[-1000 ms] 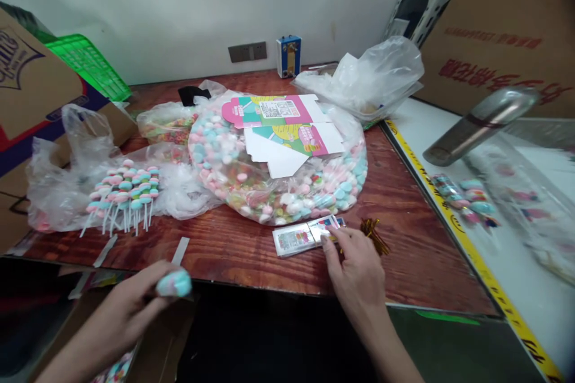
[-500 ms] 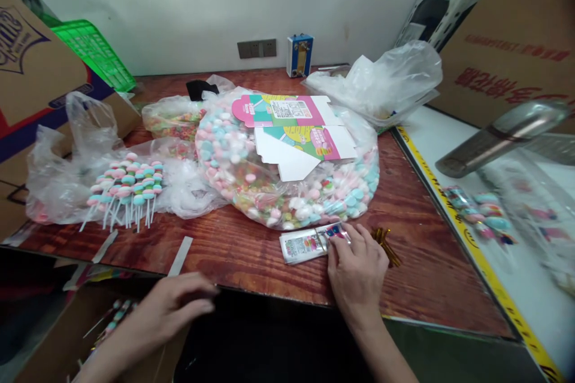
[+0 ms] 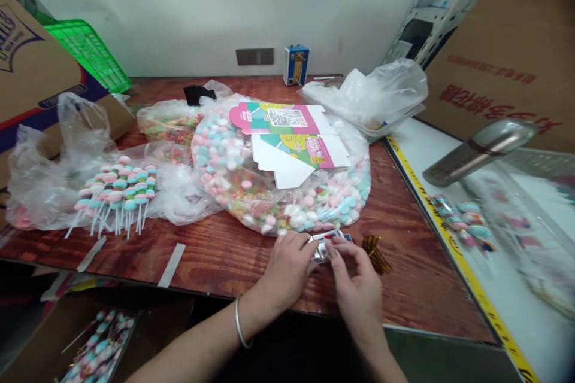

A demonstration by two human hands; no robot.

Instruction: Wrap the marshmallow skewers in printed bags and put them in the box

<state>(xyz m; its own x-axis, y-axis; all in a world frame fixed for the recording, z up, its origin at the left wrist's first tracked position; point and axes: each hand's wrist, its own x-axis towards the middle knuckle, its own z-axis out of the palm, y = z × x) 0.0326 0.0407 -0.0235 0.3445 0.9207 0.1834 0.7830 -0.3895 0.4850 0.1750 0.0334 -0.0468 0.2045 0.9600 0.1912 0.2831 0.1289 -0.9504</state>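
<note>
At the table's front edge lies a small stack of printed plastic packets (image 3: 321, 249), mostly covered by fingers. My left hand (image 3: 290, 266) is closed over the left part of the stack. With thumb and fingers pinched together, my right hand (image 3: 357, 278) grips the right end. Just right of it lies a bunch of gold twist ties (image 3: 376, 253). Behind the stack is a large clear bag of pastel candies (image 3: 215, 176), with an unfolded printed carton (image 3: 287, 176) on top. Candy skewers on white sticks (image 3: 119, 188) rest on plastic bags at left.
An open box (image 3: 148, 335) with more candy skewers (image 3: 96, 350) stands below the table at left. A metal flask (image 3: 478, 152) and wrapped candies (image 3: 469, 221) lie on the white surface at right. A green basket (image 3: 90, 54) and cardboard boxes flank the table.
My left hand has moved right and up from the table's edge onto the packets, covering their left part. My right hand stays at the packets, its thumb and fingers now pinching. The view has shifted slightly.
</note>
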